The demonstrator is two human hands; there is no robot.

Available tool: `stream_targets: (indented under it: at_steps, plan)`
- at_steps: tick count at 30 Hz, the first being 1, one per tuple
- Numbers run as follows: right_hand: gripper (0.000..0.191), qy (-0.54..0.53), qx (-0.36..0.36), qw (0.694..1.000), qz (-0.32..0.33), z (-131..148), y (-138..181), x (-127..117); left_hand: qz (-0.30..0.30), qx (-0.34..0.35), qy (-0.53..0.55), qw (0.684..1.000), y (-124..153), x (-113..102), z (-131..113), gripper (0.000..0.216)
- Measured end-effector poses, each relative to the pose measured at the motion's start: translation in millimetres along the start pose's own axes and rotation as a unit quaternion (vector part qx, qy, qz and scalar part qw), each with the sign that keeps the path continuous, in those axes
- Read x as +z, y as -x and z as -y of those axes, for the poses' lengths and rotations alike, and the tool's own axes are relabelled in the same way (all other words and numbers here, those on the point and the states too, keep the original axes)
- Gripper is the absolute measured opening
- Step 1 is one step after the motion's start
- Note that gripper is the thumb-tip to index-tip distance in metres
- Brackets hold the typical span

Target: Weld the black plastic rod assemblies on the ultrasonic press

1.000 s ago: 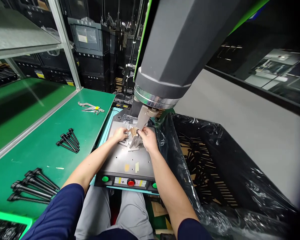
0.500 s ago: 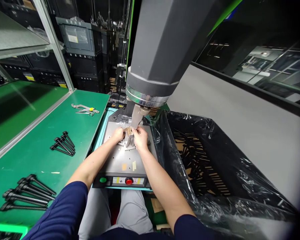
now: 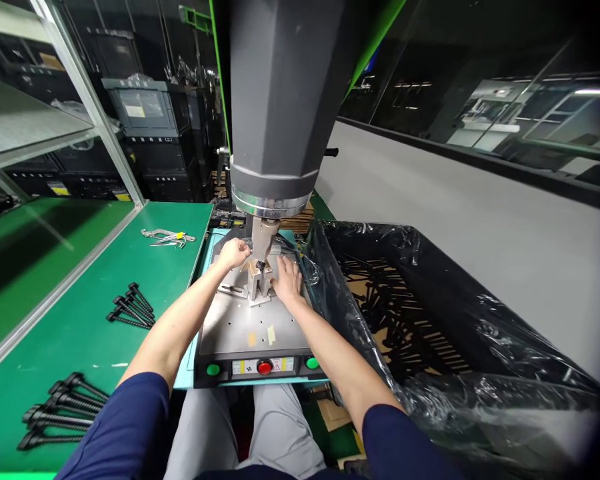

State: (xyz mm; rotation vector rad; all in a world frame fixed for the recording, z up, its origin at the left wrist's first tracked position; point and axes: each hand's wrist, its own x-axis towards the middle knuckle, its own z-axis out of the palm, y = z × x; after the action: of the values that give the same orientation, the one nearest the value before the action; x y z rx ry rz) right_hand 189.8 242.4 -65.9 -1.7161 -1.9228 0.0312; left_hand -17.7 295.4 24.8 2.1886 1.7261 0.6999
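Note:
A big grey press head (image 3: 280,100) hangs over a metal base plate (image 3: 240,327). Under its tip (image 3: 263,233) a small metal fixture (image 3: 257,280) holds a tan part. My left hand (image 3: 234,252) is curled shut at the left of the tip, above the fixture; what its fingers pinch is hidden. My right hand (image 3: 287,279) lies with fingers stretched flat on the plate, just right of the fixture. Both forearms reach out from dark blue sleeves.
The machine's front panel has a red button (image 3: 265,367) between two green buttons (image 3: 213,369). A black-lined bin (image 3: 430,313) holding black parts stands to the right. The green bench (image 3: 80,313) at left carries black screws (image 3: 130,307), more screws (image 3: 60,403) and metal tools (image 3: 167,235).
My right hand has let go of the part and now lies flat on the plate. My left hand rose a little beside the tip. The view tilted up.

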Motion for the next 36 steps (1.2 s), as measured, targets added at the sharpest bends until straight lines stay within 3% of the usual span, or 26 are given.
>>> stream_targets:
  at_steps: [4, 9, 16, 22, 25, 36]
  plan:
    - [0.03, 0.057, -0.022, 0.998, -0.011, -3, -16, -18, -0.007, 0.027, -0.007, 1.0, 1, -10, -5, 0.016]
    - [0.03, 0.062, -0.069, 0.996, -0.007, -9, -37, -62, -0.028, 0.1, -0.027, 0.994, 6, -22, -4, 0.017]
    - [0.03, 0.074, -0.103, 0.992, 0.008, 11, -41, -105, -0.064, 0.109, -0.037, 0.991, 17, -40, -12, 0.021]
    - [0.03, 0.052, -0.136, 0.989, 0.017, 7, -5, -105, -0.081, 0.178, -0.036, 0.98, 67, -38, -14, 0.023]
    - [0.032, 0.051, -0.135, 0.989, 0.029, 7, 10, -101, -0.076, 0.179, -0.049, 0.98, 88, -31, -14, 0.025]
    - [0.043, 0.017, -0.102, 0.994, 0.038, 9, 40, -98, -0.084, 0.141, -0.043, 0.985, 105, -25, -13, 0.025]
